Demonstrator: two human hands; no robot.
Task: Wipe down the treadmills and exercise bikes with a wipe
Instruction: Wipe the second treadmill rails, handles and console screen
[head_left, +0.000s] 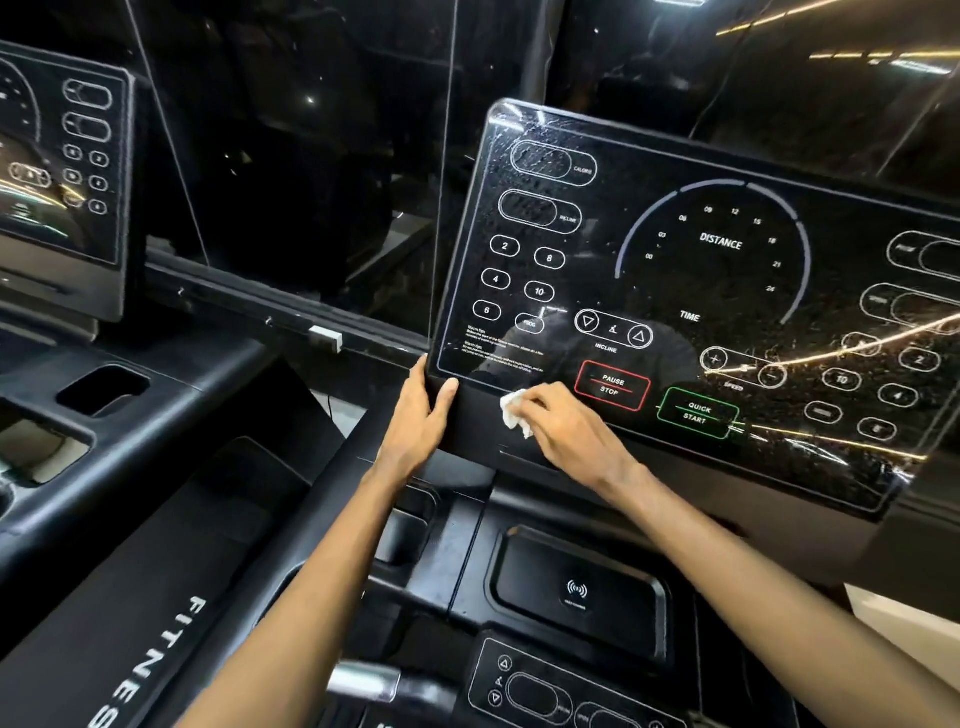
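A black treadmill console screen with white markings, a red PAUSE STOP button and a green QUICK START button fills the centre and right. Its glass shows smears and droplets. My right hand holds a crumpled white wipe against the screen's lower left edge, just left of PAUSE STOP. My left hand grips the console's lower left corner, thumb on the front face, fingers along the side edge.
Below the screen lie a black tray with a wireless charging pad, a small control panel and a metal handlebar sensor. A second treadmill console stands at the left with cup holders. Dark glass lies behind.
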